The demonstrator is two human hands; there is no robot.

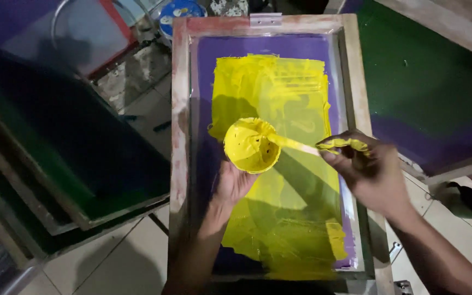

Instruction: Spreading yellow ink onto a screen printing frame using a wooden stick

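A small round cup (pixel 252 145), coated inside with yellow ink, is held over the middle of a wooden-framed printing screen (pixel 180 109), whose purple mesh is smeared with the same yellow. The left hand (pixel 235 183) cups it from below, fingers wrapped round its base. The right hand (pixel 370 169) is closed on a yellow-smeared stick (pixel 301 146), its tip reaching into the cup; the shape of the handle end is hard to tell under the ink.

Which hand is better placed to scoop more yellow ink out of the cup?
Likely the right hand: it holds the ink-coated stick whose tip reaches into the yellow cup. The left hand grips that cup.
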